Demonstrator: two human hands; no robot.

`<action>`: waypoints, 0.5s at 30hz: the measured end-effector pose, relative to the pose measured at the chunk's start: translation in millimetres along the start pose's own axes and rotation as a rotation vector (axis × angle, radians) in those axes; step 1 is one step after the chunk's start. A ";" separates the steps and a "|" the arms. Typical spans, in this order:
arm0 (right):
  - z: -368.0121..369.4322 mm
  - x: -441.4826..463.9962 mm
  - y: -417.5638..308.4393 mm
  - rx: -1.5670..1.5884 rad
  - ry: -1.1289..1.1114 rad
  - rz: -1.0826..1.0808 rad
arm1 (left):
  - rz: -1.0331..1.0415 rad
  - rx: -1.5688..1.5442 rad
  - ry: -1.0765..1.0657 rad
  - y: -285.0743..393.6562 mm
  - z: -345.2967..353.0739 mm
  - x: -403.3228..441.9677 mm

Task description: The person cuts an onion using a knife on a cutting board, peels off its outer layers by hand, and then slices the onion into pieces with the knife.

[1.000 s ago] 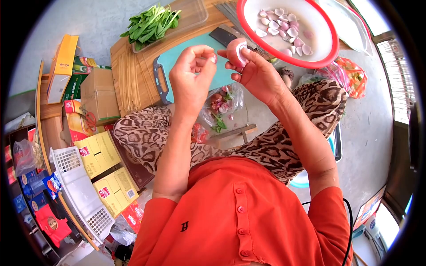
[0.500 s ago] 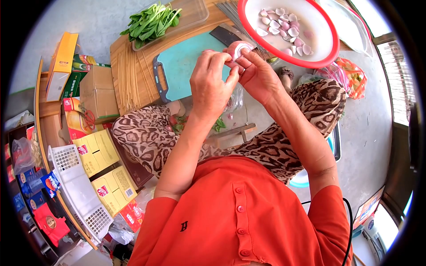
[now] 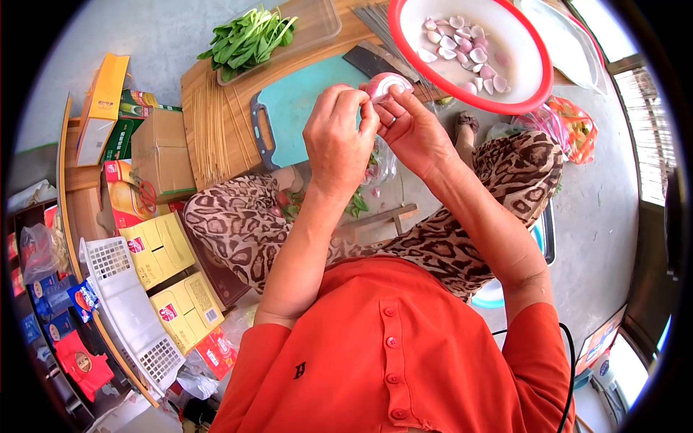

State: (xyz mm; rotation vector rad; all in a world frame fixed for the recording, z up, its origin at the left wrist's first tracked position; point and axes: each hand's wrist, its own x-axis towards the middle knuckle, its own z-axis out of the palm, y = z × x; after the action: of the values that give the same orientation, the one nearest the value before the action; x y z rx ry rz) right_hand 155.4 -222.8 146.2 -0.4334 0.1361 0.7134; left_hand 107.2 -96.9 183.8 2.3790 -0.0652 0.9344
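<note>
Over the right side of a cutting board (image 3: 289, 108), head view: one cut onion (image 3: 388, 84), red-skinned, pale ringed layers showing, raised in both hands near the dark blade (image 3: 368, 62).

Right hand (image 3: 415, 137): one, clamped on the onion from its near right side, thumb against the cut face, fingers bent beneath.

Left hand (image 3: 336, 137): one, fingers curled, thumb and forefinger drawn together at the onion's left edge. Whether a layer or skin is pinched between them cannot be told.

Bowl (image 3: 505, 108), white with red rim: one, far right of the hands, holding loose onion pieces (image 3: 462, 45), pale and pinkish, scattered.

Leafy greens (image 3: 249, 40): one bunch, far left, lying across a clear tray (image 3: 317, 25).

Thin wooden sticks (image 3: 209, 130): one spread, left of the board, on the wooden table (image 3: 195, 79). Grey rods (image 3: 372, 16): one bundle, far side, left of the bowl.

Clear plastic bag (image 3: 387, 164): one, below the hands, partly hidden. Orange-red bag (image 3: 576, 128): one, right, near the bowl.

Step in hand, as judged: working at the outer layers of the onion by fingertip. Next move, as judged: calls for a firm right hold and a left fingertip grip on a loose edge.
</note>
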 end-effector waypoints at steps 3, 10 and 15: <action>5.2 -1.3 1.8 -0.025 0.018 -0.019 | -0.004 0.029 0.001 -0.1 1.0 1.8; 6.2 -1.8 3.4 -0.078 0.015 -0.056 | -0.030 0.054 -0.032 -1.0 -1.7 7.4; 4.7 -1.5 -0.7 -0.066 -0.039 -0.032 | -0.190 -0.142 -0.026 0.4 -11.4 11.0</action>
State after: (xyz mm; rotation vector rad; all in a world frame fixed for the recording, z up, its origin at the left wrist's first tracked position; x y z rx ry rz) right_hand 154.6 -222.2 151.0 -0.4834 0.0689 0.6964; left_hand 108.4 -89.4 197.7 2.2220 0.0811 0.7830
